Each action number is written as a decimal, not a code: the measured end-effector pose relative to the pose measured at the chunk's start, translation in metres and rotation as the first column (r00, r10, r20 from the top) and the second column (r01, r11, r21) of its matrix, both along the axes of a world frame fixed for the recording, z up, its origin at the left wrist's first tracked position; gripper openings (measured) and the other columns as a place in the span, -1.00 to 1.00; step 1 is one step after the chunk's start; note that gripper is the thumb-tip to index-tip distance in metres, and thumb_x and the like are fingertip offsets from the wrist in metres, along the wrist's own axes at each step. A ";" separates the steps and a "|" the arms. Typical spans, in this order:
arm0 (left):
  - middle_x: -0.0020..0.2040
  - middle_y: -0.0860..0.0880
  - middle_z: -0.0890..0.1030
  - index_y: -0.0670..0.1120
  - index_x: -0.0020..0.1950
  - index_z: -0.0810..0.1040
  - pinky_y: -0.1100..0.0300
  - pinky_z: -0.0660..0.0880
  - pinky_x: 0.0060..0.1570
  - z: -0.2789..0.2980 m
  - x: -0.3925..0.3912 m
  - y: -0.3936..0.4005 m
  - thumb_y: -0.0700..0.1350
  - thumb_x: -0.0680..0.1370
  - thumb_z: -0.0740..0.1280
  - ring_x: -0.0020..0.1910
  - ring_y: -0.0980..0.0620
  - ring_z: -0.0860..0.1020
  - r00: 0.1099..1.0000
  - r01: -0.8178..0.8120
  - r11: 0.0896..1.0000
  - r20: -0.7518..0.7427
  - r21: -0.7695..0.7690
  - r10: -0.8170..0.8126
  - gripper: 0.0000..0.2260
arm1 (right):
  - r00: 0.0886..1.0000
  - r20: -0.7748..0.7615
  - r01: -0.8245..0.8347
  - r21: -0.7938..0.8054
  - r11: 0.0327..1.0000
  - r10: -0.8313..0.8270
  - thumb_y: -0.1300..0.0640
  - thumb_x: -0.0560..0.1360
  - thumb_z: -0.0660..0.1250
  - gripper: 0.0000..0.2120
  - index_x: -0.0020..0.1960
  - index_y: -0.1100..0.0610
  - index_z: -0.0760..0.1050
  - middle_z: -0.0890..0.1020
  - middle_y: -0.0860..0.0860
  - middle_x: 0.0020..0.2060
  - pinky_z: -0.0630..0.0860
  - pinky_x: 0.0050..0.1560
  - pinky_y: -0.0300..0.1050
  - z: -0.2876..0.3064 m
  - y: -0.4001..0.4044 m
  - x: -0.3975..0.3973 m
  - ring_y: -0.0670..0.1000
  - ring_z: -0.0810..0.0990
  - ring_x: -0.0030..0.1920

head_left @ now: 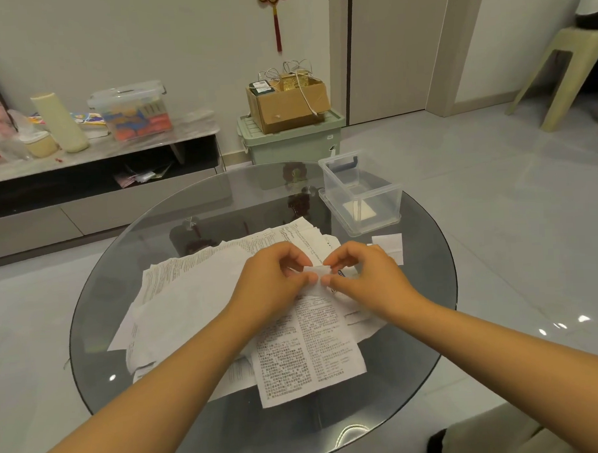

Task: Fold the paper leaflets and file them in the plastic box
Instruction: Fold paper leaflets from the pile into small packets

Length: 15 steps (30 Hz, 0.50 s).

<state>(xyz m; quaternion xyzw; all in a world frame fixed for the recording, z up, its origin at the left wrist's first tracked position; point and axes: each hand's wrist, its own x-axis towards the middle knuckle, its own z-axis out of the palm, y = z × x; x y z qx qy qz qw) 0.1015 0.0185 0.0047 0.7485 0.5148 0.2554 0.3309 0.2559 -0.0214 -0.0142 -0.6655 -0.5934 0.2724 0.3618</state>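
Both hands work over the round glass table (99, 324). The left hand (272, 279) and the right hand (365, 274) meet at the far edge of one printed leaflet (310, 349), each pinching that edge between thumb and curled fingers. The pinched portion appears as a small white strip between the fingertips; how many layers it holds cannot be determined.

The leaflet lies with its long axis running from the hands toward the person, its near end resting on the loose pile of leaflets (190, 286) spread to the left and behind. A centre crease runs along this axis.

The plastic box (361, 192) stands open on the far right of the table, beyond and to the right of the hands, well apart from them. At least one folded leaflet lies on its floor. A small folded white piece (389, 244) lies on the glass between the right hand and the box.

The box lies on the right hand's side, so that hand is the nearer one for filing. Judged from the current grip, folding is in progress and filing of this leaflet is not yet due.
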 end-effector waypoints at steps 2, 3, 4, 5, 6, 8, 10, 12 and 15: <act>-0.23 0.07 0.60 0.01 -0.15 0.55 0.34 0.47 -0.25 0.004 0.006 0.001 -0.14 0.44 0.46 -0.27 0.16 0.55 0.998 0.000 0.999 0.070 -0.043 0.003 -0.89 | 0.991 -0.132 0.018 -0.033 0.999 -0.022 0.11 0.42 0.44 -0.85 -0.03 0.04 0.54 0.63 -0.09 -0.22 0.41 -0.09 -0.28 0.005 0.000 0.006 -0.14 0.53 -0.12; -0.24 0.04 0.61 0.00 -0.14 0.55 0.32 0.48 -0.24 0.006 0.010 0.001 -0.15 0.44 0.47 -0.28 0.15 0.56 0.995 -0.004 0.998 0.101 -0.058 0.009 -0.88 | 0.980 -0.196 0.027 -0.045 0.999 -0.035 0.13 0.42 0.44 -0.85 -0.03 0.07 0.55 0.65 0.01 -0.20 0.42 -0.16 -0.30 0.008 0.000 0.009 -0.13 0.54 -0.19; -0.25 0.03 0.61 0.00 -0.12 0.55 0.31 0.48 -0.24 0.008 0.016 0.001 -0.15 0.44 0.47 -0.29 0.14 0.56 0.992 -0.008 0.998 0.127 -0.068 0.016 -0.87 | 0.970 -0.237 0.043 -0.045 0.998 -0.053 0.15 0.42 0.44 -0.87 -0.05 0.07 0.55 0.65 0.08 -0.17 0.44 -0.17 -0.30 0.010 -0.001 0.014 -0.10 0.55 -0.21; -0.25 0.02 0.61 0.00 -0.10 0.55 0.30 0.47 -0.27 0.009 0.021 0.002 -0.16 0.43 0.47 -0.30 0.13 0.55 0.989 -0.012 0.997 0.146 -0.078 0.024 -0.86 | 0.965 -0.254 0.060 -0.044 0.997 -0.069 0.16 0.43 0.44 -0.88 -0.06 0.07 0.54 0.65 0.12 -0.16 0.45 -0.16 -0.28 0.012 -0.001 0.017 -0.07 0.56 -0.21; -0.25 0.01 0.60 0.00 -0.08 0.53 0.31 0.45 -0.30 0.010 0.028 0.002 -0.16 0.43 0.48 -0.31 0.13 0.55 0.986 -0.011 0.996 0.163 -0.089 0.025 -0.83 | 0.962 -0.258 0.081 -0.039 0.996 -0.088 0.17 0.43 0.43 -0.89 -0.07 0.07 0.54 0.64 0.13 -0.17 0.46 -0.17 -0.28 0.014 -0.001 0.021 -0.06 0.56 -0.22; -0.24 0.02 0.57 0.02 -0.05 0.50 0.36 0.43 -0.37 0.010 0.043 0.002 -0.19 0.42 0.48 -0.33 0.14 0.53 0.982 0.004 0.994 0.187 -0.106 0.016 -0.78 | 0.964 -0.231 0.129 -0.023 0.991 -0.131 0.19 0.44 0.42 -0.90 -0.07 0.08 0.54 0.63 0.10 -0.21 0.45 -0.22 -0.30 0.016 0.000 0.031 -0.07 0.54 -0.25; -0.25 0.05 0.55 0.01 -0.03 0.46 0.44 0.41 -0.44 0.008 0.057 0.003 -0.22 0.43 0.46 -0.35 0.17 0.52 0.983 0.012 0.996 0.186 -0.093 0.005 -0.75 | 0.968 -0.177 0.177 -0.011 0.984 -0.176 0.20 0.44 0.42 -0.91 -0.09 0.07 0.54 0.60 0.05 -0.27 0.44 -0.26 -0.30 0.015 0.001 0.042 -0.08 0.53 -0.28; -0.25 0.05 0.55 0.04 -0.07 0.43 0.34 0.47 -0.37 0.004 0.072 0.006 -0.23 0.43 0.46 -0.31 0.14 0.53 0.983 0.010 0.997 0.184 -0.073 0.004 -0.74 | 0.969 -0.118 0.219 0.004 0.976 -0.217 0.20 0.44 0.41 -0.90 -0.12 0.05 0.53 0.56 -0.01 -0.34 0.41 -0.31 -0.30 0.014 0.003 0.053 -0.11 0.50 -0.32; -0.24 0.02 0.56 0.06 -0.16 0.40 0.26 0.43 -0.28 -0.004 0.091 0.012 -0.23 0.41 0.47 -0.25 0.09 0.54 0.982 -0.016 0.998 0.186 -0.061 0.027 -0.72 | 0.963 -0.064 0.265 0.036 0.964 -0.262 0.22 0.45 0.39 -0.90 -0.11 0.05 0.52 0.52 -0.06 -0.36 0.40 -0.32 -0.34 0.010 0.007 0.065 -0.15 0.47 -0.34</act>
